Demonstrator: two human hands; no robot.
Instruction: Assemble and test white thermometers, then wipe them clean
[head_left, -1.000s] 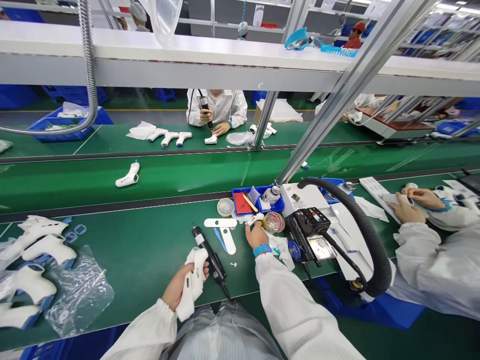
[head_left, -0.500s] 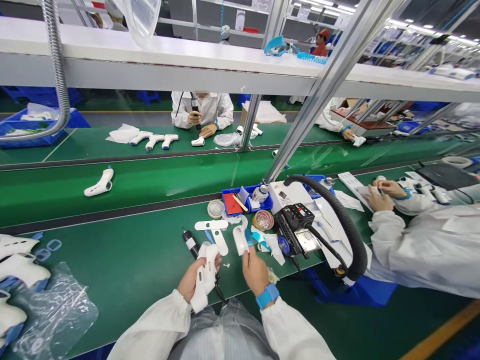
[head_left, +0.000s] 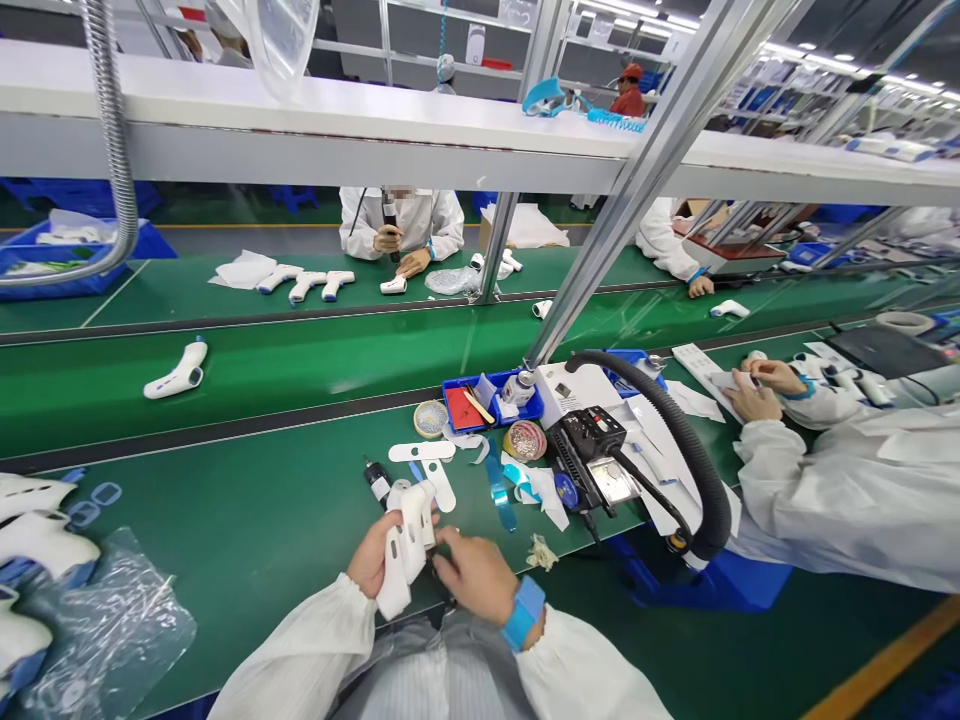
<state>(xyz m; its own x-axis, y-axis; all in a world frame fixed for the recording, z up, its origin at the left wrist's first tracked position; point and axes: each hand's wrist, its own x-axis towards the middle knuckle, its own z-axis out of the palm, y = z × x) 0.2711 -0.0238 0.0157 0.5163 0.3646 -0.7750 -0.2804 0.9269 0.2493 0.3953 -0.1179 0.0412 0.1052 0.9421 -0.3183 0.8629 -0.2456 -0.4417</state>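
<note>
My left hand (head_left: 373, 557) is closed round white plastic housing shells (head_left: 411, 535), shaped like a thermometer gun body, held over the table's front edge. My right hand (head_left: 480, 577) has come up against their right side. Its fingers are bent, with thumb and fingertips closed at a small pale part, mostly hidden, beside the shells. A black electric screwdriver (head_left: 377, 482) lies just behind my left hand. White oblong plates (head_left: 422, 452) and a strip of blue film (head_left: 499, 487) lie on the green table further back.
A black soldering station (head_left: 592, 445) and its thick black hose stand at the right. Behind are a blue tray (head_left: 491, 402) and tape rolls (head_left: 525, 440). White housings (head_left: 45, 540) and a plastic bag (head_left: 112, 620) lie left. A conveyor (head_left: 337, 360) carries a white device (head_left: 178, 371). Co-workers sit opposite and right.
My right hand has moved left from beside the blue film to the shells, and the white piece it held is gone from there. The device on the conveyor has shifted left.
</note>
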